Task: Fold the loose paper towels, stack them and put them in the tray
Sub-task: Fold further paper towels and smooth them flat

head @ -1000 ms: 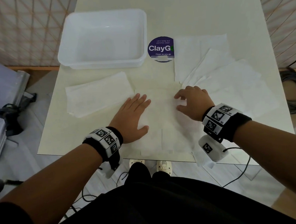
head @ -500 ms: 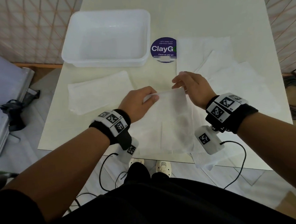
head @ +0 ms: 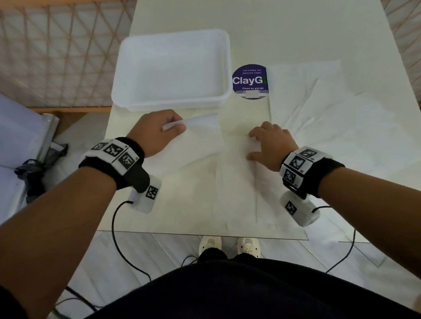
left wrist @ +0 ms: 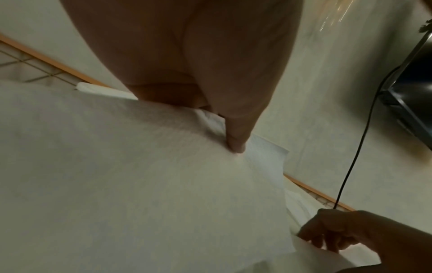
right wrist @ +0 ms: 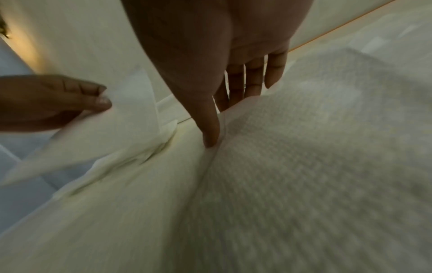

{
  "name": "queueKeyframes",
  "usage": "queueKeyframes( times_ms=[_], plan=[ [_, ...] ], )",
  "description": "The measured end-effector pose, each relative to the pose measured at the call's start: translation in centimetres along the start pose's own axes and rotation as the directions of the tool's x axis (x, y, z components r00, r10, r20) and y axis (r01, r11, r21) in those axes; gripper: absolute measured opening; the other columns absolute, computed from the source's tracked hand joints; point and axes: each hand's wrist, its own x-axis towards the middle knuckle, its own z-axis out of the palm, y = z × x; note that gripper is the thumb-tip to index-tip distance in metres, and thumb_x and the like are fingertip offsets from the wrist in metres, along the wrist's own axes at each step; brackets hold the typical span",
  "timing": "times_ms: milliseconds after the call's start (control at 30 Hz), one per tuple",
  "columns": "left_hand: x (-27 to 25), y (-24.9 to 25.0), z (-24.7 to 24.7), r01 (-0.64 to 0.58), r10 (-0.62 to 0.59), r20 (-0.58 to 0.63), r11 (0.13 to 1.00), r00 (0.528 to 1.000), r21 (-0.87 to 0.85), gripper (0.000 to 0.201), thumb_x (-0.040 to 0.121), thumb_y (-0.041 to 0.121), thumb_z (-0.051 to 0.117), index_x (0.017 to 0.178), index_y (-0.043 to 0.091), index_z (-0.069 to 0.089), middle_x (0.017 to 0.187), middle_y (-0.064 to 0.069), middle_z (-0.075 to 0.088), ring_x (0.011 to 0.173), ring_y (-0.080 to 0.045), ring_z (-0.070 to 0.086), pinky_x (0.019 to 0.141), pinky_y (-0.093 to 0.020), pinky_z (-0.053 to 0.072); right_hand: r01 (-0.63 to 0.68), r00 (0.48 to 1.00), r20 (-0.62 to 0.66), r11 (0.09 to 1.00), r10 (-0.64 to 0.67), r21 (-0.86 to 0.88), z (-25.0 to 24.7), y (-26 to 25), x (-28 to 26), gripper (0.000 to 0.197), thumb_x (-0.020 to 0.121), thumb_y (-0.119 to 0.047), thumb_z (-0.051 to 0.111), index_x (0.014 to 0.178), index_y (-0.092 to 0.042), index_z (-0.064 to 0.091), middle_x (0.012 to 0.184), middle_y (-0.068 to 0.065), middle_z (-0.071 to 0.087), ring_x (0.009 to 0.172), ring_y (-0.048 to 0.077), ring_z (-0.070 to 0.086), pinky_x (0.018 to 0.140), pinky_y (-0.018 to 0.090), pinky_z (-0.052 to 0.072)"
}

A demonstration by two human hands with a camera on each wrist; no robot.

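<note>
My left hand pinches the far corner of a white paper towel, which hangs down over the left part of the table, just in front of the tray. The tray is clear plastic with nothing in it. In the left wrist view the thumb presses into the held towel. My right hand rests with straight fingers on another towel lying flat near the front edge. The right wrist view has the right thumb pressing at that towel's edge. Several loose towels lie spread at the right.
A round purple ClayGo sticker lies between the tray and the loose towels. The table's front edge runs just below my wrists. Cables hang from both wrist cameras. A lattice wall stands at the left and right.
Both hands held a towel up in the middle. Now the left hand has carried it left, toward the tray's front, and the right hand has let go and come down on the flat towel.
</note>
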Motion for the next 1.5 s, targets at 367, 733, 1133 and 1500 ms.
queueKeyframes(
  times_ms=[367, 733, 1133, 1500],
  plan=[
    [2.9, -5.1, 1.0, 0.085, -0.088, 0.031, 0.992, 0.996, 0.095, 0.037, 0.088, 0.037, 0.064, 0.119, 0.019, 0.054, 0.119, -0.007, 0.059, 0.101, -0.02, 0.054, 0.081, -0.028, 0.038, -0.066, 0.997, -0.025, 0.997, 0.068, 0.05, -1.5, -2.3, 0.1, 0.025, 0.083, -0.026, 0.067, 0.106, -0.02, 0.06, 0.11, 0.002, 0.06, 0.103, 0.026, 0.055, 0.092, 0.036, 0.04],
    [3.0, -6.2, 3.3, 0.064, -0.05, -0.078, 0.979, 0.996, 0.194, 0.045, 0.085, 0.036, 0.068, 0.118, 0.01, 0.053, 0.119, -0.012, 0.052, 0.114, -0.03, 0.047, 0.094, -0.039, 0.039, -0.121, 0.992, -0.016, 0.986, 0.124, 0.118, -2.5, -3.4, -0.6, 0.017, 0.086, -0.029, 0.062, 0.1, -0.02, 0.06, 0.099, 0.002, 0.064, 0.091, 0.026, 0.058, 0.07, 0.029, 0.037],
    [-0.2, 2.9, 4.6, -0.018, 0.077, 0.181, 0.953, 0.981, -0.304, 0.056, 0.084, 0.063, 0.051, 0.126, 0.026, 0.046, 0.108, 0.01, 0.061, 0.099, -0.007, 0.057, 0.082, -0.023, 0.041, 0.017, 0.969, -0.238, 0.938, 0.071, 0.347, -5.3, -2.3, -2.6, 0.02, 0.094, -0.028, 0.052, 0.09, -0.011, 0.061, 0.078, 0.001, 0.061, 0.071, 0.018, 0.054, 0.063, 0.024, 0.036],
    [-1.7, 4.0, 7.1, 0.181, -0.088, 0.207, 0.854, 0.974, -0.487, 0.025, 0.074, 0.013, 0.08, 0.096, 0.019, 0.068, 0.091, 0.002, 0.072, 0.081, -0.017, 0.068, 0.072, -0.024, 0.056, -0.17, 0.922, -0.17, 0.759, 0.347, 0.628, -4.8, 3.8, -4.1, 0.016, 0.093, -0.023, 0.053, 0.097, -0.009, 0.06, 0.085, 0.004, 0.069, 0.069, 0.013, 0.058, 0.059, 0.025, 0.041]
  ],
)
